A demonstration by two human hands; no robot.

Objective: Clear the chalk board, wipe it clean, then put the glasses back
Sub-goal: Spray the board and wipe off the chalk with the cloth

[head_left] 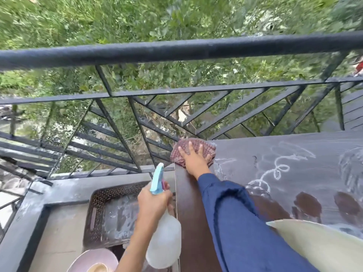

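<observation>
red checked cloth (193, 149), blue-nozzled spray bottle (164, 238)

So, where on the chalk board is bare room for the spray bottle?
Bare: the wiped dark strip along the chalk board's left edge, below the checked cloth under the right hand. Also the chalk-marked middle. Crowded: the near right, under a cream sheet.

Soft, even daylight fills the scene, with no hard shadows. The foliage (117, 20) beyond is smeared and out of focus, and the railing (176, 48) bows under wide-angle distortion. The chalk board (245, 154) shows a dull, pale sheen.
</observation>
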